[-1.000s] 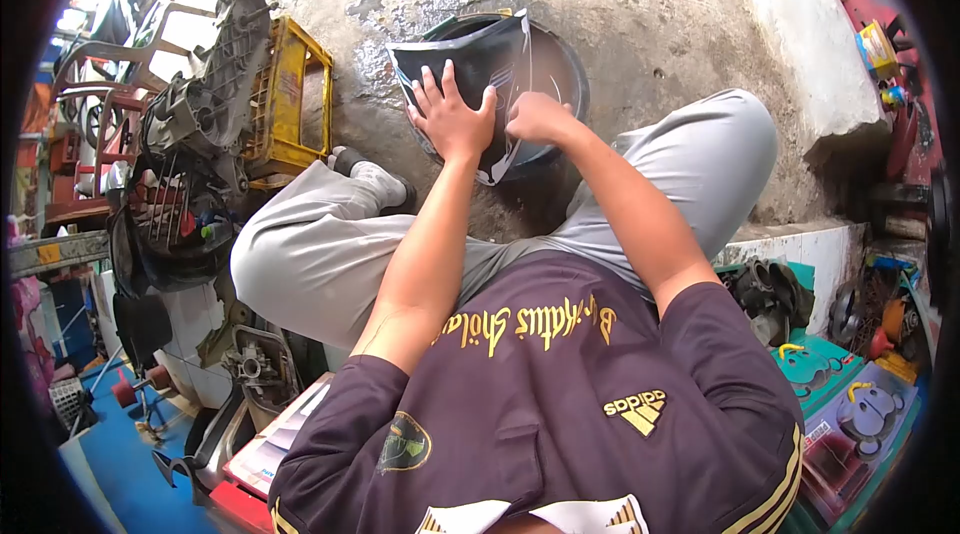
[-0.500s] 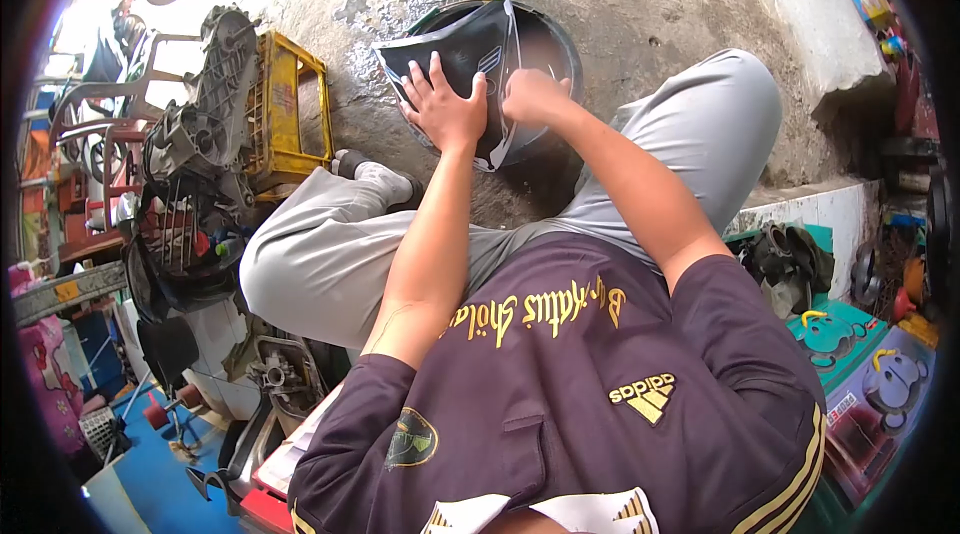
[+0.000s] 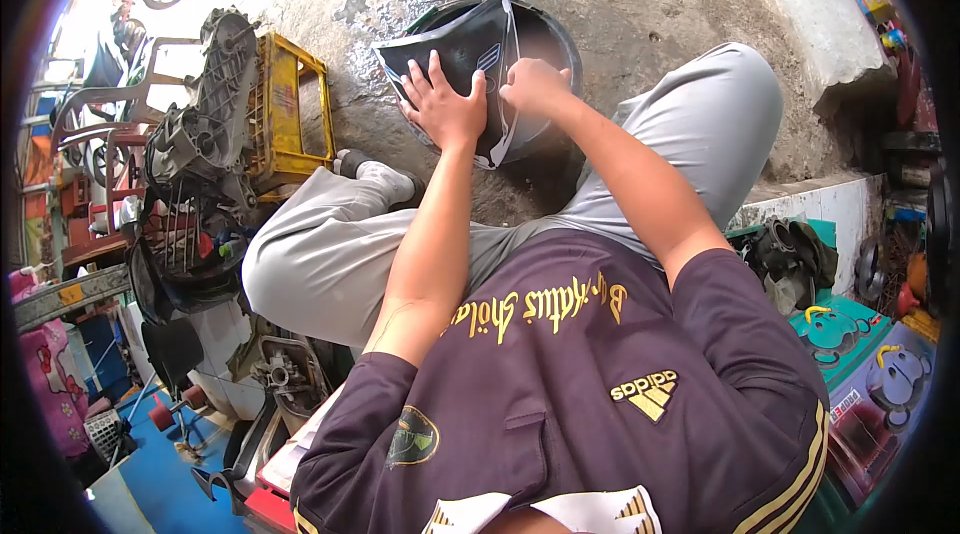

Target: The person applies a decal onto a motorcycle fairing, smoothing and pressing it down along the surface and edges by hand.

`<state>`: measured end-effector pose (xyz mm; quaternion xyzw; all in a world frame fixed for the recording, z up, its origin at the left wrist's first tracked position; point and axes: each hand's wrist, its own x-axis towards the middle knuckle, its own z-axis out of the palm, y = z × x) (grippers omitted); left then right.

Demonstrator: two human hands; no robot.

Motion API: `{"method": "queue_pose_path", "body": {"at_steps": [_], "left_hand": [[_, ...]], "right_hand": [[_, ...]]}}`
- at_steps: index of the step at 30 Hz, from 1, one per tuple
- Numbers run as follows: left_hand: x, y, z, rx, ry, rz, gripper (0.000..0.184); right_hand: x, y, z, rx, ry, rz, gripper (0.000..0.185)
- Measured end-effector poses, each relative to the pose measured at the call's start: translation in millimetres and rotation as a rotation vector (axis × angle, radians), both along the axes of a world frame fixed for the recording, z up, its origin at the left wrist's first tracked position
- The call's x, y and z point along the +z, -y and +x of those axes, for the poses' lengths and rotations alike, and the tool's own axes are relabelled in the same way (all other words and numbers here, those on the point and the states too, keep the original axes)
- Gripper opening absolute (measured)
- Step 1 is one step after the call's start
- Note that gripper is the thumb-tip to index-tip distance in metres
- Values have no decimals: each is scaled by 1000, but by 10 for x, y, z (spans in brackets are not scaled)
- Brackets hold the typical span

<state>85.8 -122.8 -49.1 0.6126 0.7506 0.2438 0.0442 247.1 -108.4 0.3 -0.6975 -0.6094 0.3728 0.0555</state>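
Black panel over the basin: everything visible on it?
The black panel looks like glossy plastic: broad at the far end, narrowing to a near point, with pale edges and a light striped mark towards the right. It lies over the left part of the round basin; its support underneath is hidden. The left hand is spread on its face. The curled right hand is at its right edge; contact is unclear.

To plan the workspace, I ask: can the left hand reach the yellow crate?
Probably yes: bare floor shows between the left hand and the yellow crate, though the hand rests on the dark panel.
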Motion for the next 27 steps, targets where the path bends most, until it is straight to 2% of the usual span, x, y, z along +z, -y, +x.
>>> {"method": "queue_pose_path", "body": {"at_steps": [1,3,6,7,9,11,13,14,16,21,23,24,27], "left_hand": [[0,0,1,0,3,1,92],[9,4,4,1,1,-5,92],[9,3,2,4,0,-6,92],[7,3,5,4,2,-2,91],[6,2,4,3,7,-2,91],[8,2,4,2,11,2,91],[9,0,3,5,9,-15,91],[9,-3,2,3,8,-14,91],[5,3,6,-4,23,9,91],[0,9,4,-5,15,9,91],[12,-1,3,-7,14,7,91],[4,1,4,-6,10,7,91],[3,2,1,-5,8,7,91]], "right_hand": [[15,12,-13,-1,0,0,32],[43,34,-50,202,105,-44,31],[124,87,-43,299,136,-87,29],[92,75,-47,299,136,-87,29],[23,11,-50,67,153,104,28],[-1,-32,-25,54,135,81,28],[-3,-26,-33,217,174,37,25],[52,8,-42,215,173,38,25],[210,103,-64,421,195,-11,26],[49,-61,3,256,178,113,31],[-57,-63,0,207,182,185,20],[-51,-48,2,306,176,90,20],[-61,21,-33,384,200,82,21]]}}
